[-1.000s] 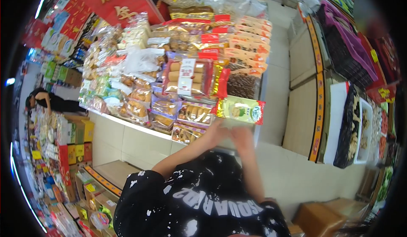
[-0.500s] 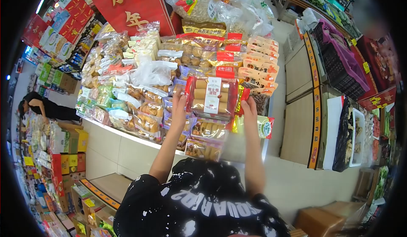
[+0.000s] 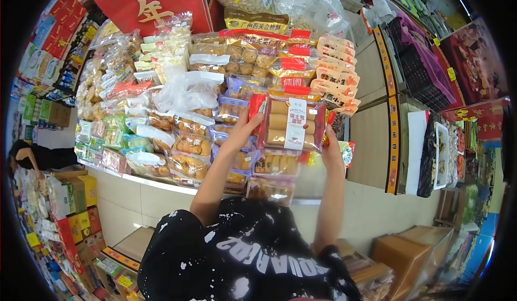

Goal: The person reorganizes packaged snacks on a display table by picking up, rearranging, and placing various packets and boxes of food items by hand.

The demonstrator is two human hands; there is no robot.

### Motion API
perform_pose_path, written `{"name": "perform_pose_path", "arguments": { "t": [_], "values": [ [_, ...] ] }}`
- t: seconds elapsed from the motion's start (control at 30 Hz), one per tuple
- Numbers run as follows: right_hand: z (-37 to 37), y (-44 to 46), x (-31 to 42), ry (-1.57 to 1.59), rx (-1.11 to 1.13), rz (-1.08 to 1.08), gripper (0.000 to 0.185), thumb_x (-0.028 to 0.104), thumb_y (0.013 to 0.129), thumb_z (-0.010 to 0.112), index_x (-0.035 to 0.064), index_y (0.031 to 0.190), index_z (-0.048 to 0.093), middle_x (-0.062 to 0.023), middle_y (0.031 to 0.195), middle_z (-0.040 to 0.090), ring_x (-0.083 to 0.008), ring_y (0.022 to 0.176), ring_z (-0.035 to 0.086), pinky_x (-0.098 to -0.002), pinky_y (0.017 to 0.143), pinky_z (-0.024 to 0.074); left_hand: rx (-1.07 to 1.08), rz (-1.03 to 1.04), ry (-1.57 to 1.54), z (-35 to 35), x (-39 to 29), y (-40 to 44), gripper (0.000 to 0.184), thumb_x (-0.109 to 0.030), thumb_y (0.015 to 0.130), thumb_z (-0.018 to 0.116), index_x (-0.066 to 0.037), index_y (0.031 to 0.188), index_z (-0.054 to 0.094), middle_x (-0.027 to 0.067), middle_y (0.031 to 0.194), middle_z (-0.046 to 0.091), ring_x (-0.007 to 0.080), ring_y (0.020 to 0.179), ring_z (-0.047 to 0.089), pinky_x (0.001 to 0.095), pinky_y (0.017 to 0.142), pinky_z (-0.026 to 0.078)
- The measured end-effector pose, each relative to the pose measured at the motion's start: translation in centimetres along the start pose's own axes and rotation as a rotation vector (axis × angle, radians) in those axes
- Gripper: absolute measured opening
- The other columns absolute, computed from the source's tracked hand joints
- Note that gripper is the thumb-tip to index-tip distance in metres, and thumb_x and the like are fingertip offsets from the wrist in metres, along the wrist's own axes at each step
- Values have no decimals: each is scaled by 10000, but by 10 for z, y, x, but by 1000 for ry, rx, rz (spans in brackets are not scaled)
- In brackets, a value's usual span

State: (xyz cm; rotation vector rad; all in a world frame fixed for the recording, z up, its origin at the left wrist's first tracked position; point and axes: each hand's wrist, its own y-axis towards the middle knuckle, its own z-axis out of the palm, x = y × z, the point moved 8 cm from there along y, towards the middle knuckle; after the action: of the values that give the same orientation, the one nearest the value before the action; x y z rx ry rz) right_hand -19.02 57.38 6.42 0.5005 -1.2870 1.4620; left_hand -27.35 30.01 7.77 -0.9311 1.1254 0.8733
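Observation:
A pack of Swiss rolls with a white label and red ends is held level above the display table. My left hand is closed on its left end, the thumb on top. At the right end, my right hand grips the pack's edge. Below the pack lie bagged pastries in clear wrappers. Purple-edged packs are stacked beside my left hand. Behind it are bags of round cookies with red tops and a row of orange pouches.
A crumpled clear plastic bag lies on the pastries at left. A red sign stands at the back. On the right are a shelf unit and dark crates. A person in black bends at far left.
The pack of Swiss rolls and both hands have shifted right in view, the pack staying between them. The view has turned, so the table's goods and sign sit differently.

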Motion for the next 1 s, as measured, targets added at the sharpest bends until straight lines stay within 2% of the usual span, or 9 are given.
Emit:
{"name": "perform_pose_path", "arguments": {
  "t": [0.07, 0.23, 0.43, 0.5, 0.6, 0.77, 0.83, 0.93, 1.0],
  "values": [
    [8, -5, 6, -17, -24, -11, 590, 482, 941, 531, 102, 1384, 442, -63, 1300, 536, -204, 1220, 491, -435, 964, 436, 32, -146, -150, 9, -16, -6, 638, -429, 948, 572, 16, 1384, 438, 110, 1299, 521, 184, 1176, 483, 329, 1019, 364],
    [8, -9, 8, -118, -44, -23, 576, 460, 936, 546, 104, 1379, 455, -57, 1284, 547, -189, 1174, 523, -396, 948, 448, 72, -118, -109, 20, -20, -2, 625, -432, 939, 578, -8, 1379, 444, 89, 1230, 549, 170, 1141, 489, 329, 1000, 368],
    [-9, -40, 14, -183, -77, -43, 693, 477, 909, 576, 80, 1445, 388, -65, 1348, 512, -179, 1236, 460, -382, 989, 406, 32, -188, -12, 28, -26, -21, 635, -417, 944, 567, 4, 1394, 416, 184, 1346, 441, 264, 1251, 413, 382, 1035, 348],
    [-17, -66, 20, -165, -42, -215, 658, 447, 936, 545, 23, 1415, 394, -97, 1224, 585, -188, 1065, 577, -332, 938, 452, 80, 6, 81, 44, -49, -39, 666, -423, 947, 559, 3, 1424, 375, 240, 1394, 371, 330, 1315, 349, 416, 1078, 314],
    [-31, -118, 20, -83, -120, -302, 701, 448, 916, 568, 11, 1428, 375, -81, 1215, 573, -169, 1050, 558, -316, 947, 416, 207, -2, 158, 82, -49, -69, 708, -436, 946, 559, -4, 1456, 327, 264, 1410, 352, 376, 1350, 312, 435, 1123, 262],
    [-98, -195, -8, -88, -165, -212, 695, 430, 900, 602, -28, 1385, 406, -68, 1213, 555, -165, 1092, 529, -320, 988, 385, 382, 58, 239, 155, 6, -115, 789, -463, 928, 577, -30, 1497, 243, 284, 1490, 267, 437, 1393, 223, 478, 1154, 191],
    [-126, -214, -22, -12, -261, -119, 823, 421, 852, 669, -21, 1459, 332, -49, 1148, 581, -165, 991, 606, -292, 885, 483, 481, -27, 259, 181, 31, -131, 759, -421, 945, 565, 0, 1488, 243, 265, 1455, 324, 378, 1369, 306, 428, 1146, 223],
    [-167, -220, -47, 24, -190, -65, 816, 414, 841, 697, -31, 1435, 359, -75, 1205, 575, -184, 1047, 595, -317, 917, 478, 545, -151, 242, 208, 78, -139, 889, -520, 887, 605, -43, 1512, 189, 289, 1527, 199, 463, 1401, 187, 494, 1160, 166],
    [-185, -215, -58, 43, -193, -61, 800, 400, 847, 697, -27, 1436, 365, -84, 1240, 567, -189, 1081, 583, -323, 930, 473, 512, -202, 171, 220, 115, -137, 860, -488, 882, 605, -40, 1499, 208, 270, 1487, 245, 429, 1375, 234, 492, 1136, 217]
  ]
}}
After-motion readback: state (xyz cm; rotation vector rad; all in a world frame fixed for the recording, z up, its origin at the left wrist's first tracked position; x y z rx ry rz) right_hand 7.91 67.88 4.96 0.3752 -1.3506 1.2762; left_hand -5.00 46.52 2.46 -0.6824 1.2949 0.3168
